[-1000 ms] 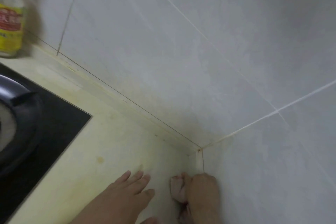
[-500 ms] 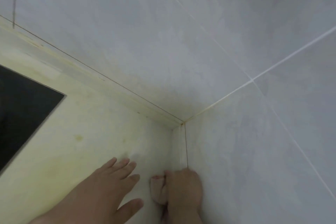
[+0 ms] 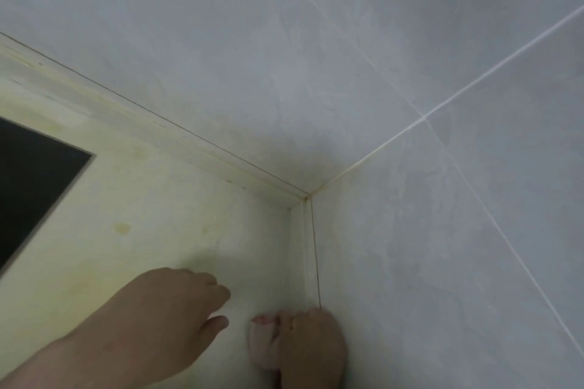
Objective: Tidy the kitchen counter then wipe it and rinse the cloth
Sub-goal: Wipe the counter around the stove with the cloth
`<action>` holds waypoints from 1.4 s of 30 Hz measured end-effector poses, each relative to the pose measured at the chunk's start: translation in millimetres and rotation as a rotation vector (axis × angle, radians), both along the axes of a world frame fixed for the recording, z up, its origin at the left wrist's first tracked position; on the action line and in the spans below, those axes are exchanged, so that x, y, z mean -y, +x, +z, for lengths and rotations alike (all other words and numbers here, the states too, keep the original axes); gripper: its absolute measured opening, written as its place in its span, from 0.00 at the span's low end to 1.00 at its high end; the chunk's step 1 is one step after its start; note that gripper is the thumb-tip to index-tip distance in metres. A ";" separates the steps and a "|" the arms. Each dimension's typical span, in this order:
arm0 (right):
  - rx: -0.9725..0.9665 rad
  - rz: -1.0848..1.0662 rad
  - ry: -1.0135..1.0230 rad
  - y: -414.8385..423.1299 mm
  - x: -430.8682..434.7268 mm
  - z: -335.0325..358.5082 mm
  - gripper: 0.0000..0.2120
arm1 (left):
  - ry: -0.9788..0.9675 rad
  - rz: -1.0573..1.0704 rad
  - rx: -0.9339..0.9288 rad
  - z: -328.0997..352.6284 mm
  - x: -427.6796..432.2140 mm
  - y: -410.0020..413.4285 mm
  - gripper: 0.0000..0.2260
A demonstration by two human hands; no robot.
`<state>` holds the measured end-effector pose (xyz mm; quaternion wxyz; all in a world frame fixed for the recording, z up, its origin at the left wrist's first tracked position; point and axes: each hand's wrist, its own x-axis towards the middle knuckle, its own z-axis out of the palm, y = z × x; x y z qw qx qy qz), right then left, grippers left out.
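1. Nearest, at 6 o'clock in the view, the right hand [image 3: 313,349] is a fist closed round a bunched pale pink cloth [image 3: 264,346]. Its knuckles lie against the foot of the side wall [image 3: 436,278].
2. The cloth pokes out of the fist on its 9 o'clock side and lies on the counter [image 3: 164,218], close to the wall edge.
3. At 7 o'clock the left hand [image 3: 177,314] reaches in over the counter. Its fingers are bent loosely downward and hold nothing. The hand is blurred, so whether the fingertips touch the surface cannot be told. A narrow gap of bare counter separates its thumb from the cloth.
4. From the right hand a thin raised side strip [image 3: 304,246] runs straight toward 12 o'clock along the foot of the side wall.
5. Between the hands and the corner [image 3: 306,198] the pale yellowish counter lies bare. A small brownish stain [image 3: 122,228] sits at 11 o'clock from the left hand.
6. At 9 o'clock a black hob [image 3: 34,180] is cut off by the frame edge, one corner pointing toward 3 o'clock. It is well apart from the left hand, and a band of counter runs behind it.
7. A discoloured back strip [image 3: 177,140] slants from 10 o'clock to the corner, closing the counter's far edge.
8. Farthest, the grey-tiled back wall [image 3: 221,57] meets the side wall in a pale joint rising toward 2 o'clock.
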<state>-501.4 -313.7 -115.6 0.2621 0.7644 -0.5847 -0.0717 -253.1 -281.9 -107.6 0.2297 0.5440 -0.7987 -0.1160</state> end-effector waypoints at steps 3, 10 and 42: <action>0.006 -0.043 0.088 12.6 15.3 7.2 0.12 | 0.030 -0.037 0.008 3.9 -6.1 5.3 0.23; 0.026 -0.069 0.176 7.6 17.5 -1.3 0.11 | 0.161 -0.070 0.003 -7.1 -11.9 -0.2 0.31; 0.011 0.022 0.017 -40.2 -184.7 -2.0 0.15 | 0.300 -0.105 0.000 -1.5 -145.0 -18.1 0.40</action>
